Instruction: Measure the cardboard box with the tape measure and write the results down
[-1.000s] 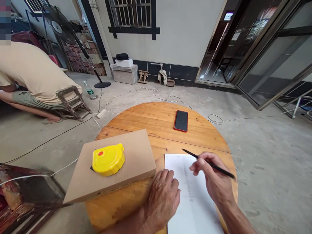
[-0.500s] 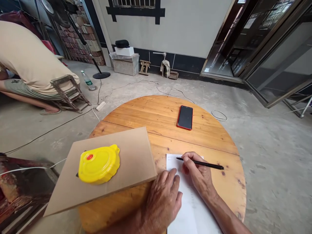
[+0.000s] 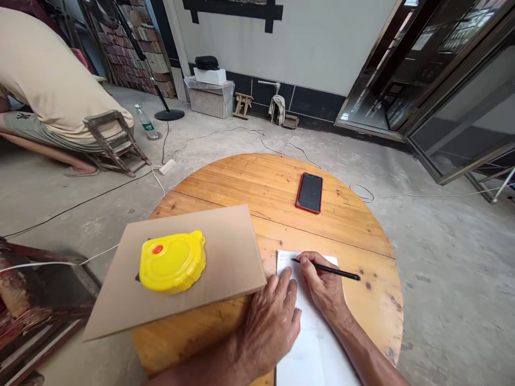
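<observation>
In my right hand (image 3: 324, 284) I grip a black pen (image 3: 336, 272), its tip at the top part of a white sheet of paper (image 3: 301, 348). Small handwriting shows near the sheet's upper left corner. My left hand (image 3: 276, 313) lies with fingers extended over the paper's left edge, close to the corner of a brown cardboard piece (image 3: 229, 257). On that cardboard rests a yellow tape measure (image 3: 173, 265) with a red button. All of this is on a round wooden table (image 3: 225, 179).
A phone in a red case (image 3: 309, 193) lies toward the table's far side. A person (image 3: 56, 86) sits bent over on a small wooden chair (image 3: 116, 142) at left. A water bottle (image 3: 147, 123), a power strip (image 3: 167, 166) and cables are on the floor.
The view has tilted slightly down and shifted left. My right hand and the pen have moved a little relative to the paper, while my left hand stays on its edge.
</observation>
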A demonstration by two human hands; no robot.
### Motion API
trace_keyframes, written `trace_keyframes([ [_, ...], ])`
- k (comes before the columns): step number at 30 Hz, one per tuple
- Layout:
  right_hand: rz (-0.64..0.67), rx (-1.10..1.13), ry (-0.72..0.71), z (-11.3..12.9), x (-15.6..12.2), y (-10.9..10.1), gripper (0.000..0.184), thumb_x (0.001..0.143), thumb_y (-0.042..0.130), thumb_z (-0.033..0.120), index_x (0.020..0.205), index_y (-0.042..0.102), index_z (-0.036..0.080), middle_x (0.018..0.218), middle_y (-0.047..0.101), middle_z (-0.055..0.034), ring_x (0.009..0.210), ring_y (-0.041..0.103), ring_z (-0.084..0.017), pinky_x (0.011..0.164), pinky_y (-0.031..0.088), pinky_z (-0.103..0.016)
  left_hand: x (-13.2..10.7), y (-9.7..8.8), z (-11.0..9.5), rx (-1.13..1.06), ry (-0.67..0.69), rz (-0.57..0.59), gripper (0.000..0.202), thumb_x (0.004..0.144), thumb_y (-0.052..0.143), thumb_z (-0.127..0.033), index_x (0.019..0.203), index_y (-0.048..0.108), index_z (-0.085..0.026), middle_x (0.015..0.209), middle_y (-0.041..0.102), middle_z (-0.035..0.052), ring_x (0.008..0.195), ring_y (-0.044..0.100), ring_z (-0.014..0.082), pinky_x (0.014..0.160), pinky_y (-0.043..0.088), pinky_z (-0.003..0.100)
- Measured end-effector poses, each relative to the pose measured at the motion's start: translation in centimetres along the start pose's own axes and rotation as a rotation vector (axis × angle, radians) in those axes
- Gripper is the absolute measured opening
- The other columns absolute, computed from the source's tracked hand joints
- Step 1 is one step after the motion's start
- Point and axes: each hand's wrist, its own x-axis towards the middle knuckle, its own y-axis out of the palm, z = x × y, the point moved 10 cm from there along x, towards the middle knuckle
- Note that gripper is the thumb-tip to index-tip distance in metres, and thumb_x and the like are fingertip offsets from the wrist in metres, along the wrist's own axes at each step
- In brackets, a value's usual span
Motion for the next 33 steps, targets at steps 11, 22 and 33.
trace_keyframes([
  [11, 0.012, -0.067, -0.047, 0.21, 0.13, 0.48, 0.022, 0.091, 0.055, 0.034, 0.081, 0.067, 0.019, 0.075, 0.068, -0.0028, 0.065, 0.059, -0.016, 0.061, 0.048, -0.026, 0.28, 0.29, -0.04, -0.02, -0.006, 0.036, 0.042, 0.092, 0.048, -0.028, 0.131, 0.051, -0.012, 0.149, 0.043, 0.0129, 0.12, 0.049, 0.0309, 0.095, 0.046, 0.044],
  [22, 0.014, -0.062, -0.054, -0.2, -0.07, 0.51, 0.023, 0.092, 0.054, 0.035, 0.082, 0.067, 0.019, 0.075, 0.067, -0.0017, 0.065, 0.058, -0.015, 0.061, 0.047, -0.025, 0.51, -0.22, -0.41, -0.016, 0.013, 0.082, 0.047, 0.091, 0.048, -0.025, 0.137, 0.046, -0.016, 0.148, 0.043, 0.0081, 0.11, 0.05, 0.0266, 0.09, 0.047, 0.041],
  [33, 0.028, -0.09, -0.046, -0.08, 0.06, 0.68, 0.022, 0.092, 0.054, 0.033, 0.083, 0.067, 0.019, 0.07, 0.065, -0.0003, 0.059, 0.055, -0.014, 0.056, 0.045, -0.024, 0.53, -0.03, -0.13, -0.046, -0.012, 0.082, 0.05, 0.092, 0.047, -0.025, 0.141, 0.042, -0.015, 0.15, 0.041, 0.0071, 0.115, 0.049, 0.0264, 0.096, 0.044, 0.041],
])
